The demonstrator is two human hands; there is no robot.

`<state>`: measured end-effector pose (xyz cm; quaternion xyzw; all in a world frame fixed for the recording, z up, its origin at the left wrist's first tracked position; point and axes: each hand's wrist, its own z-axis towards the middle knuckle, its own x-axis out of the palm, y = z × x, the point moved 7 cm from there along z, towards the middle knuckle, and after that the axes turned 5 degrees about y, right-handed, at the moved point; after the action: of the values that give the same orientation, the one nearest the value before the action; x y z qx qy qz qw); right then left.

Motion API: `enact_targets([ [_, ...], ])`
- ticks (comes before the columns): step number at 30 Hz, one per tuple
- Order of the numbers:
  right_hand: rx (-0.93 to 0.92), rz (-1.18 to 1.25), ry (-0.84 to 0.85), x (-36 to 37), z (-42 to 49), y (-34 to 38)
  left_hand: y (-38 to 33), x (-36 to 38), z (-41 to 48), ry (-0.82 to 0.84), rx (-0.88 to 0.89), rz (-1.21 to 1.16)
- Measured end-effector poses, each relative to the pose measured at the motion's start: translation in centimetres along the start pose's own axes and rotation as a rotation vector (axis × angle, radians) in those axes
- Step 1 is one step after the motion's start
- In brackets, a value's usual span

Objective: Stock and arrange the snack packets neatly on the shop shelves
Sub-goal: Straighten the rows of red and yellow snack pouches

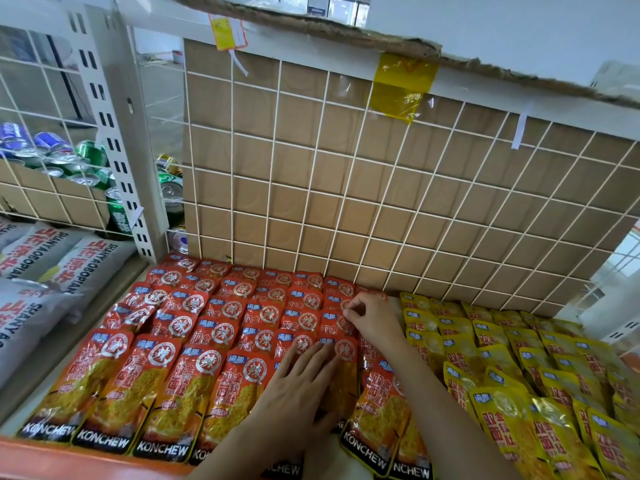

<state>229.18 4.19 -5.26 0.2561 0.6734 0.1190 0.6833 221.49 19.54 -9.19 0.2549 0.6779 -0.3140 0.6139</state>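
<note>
Shop shelf viewed from above. Nearest us, red packets lie in overlapping rows that fill the left part of the shelf. We see the left hand laid flat on the front rows, fingers straight and pressing down. Just beyond it, the right hand curls its fingertips, pinching the top edge of one red packet near the right end of the red rows. Yellow packets lie in similar rows just beside the red ones, to the right. Behind, we note a wire grid backed by cardboard; cans sit at far left.
</note>
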Motion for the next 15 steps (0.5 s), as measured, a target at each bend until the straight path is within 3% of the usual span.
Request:
enact_targets([
  [4, -0.03, 0.01, -0.128, -0.9, 0.1, 0.0, -0.4, -1.2, 0.1, -0.047, 0.032, -0.023],
  [8, -0.064, -0.086, -0.026, -0.2, 0.4, 0.3, -1.4, -2.5, 0.7, -0.008, 0.073, -0.082],
  [15, -0.124, -0.114, -0.03, 0.3, 0.0, 0.7, -1.5, -1.5, 1.5, 0.072, 0.059, -0.052],
])
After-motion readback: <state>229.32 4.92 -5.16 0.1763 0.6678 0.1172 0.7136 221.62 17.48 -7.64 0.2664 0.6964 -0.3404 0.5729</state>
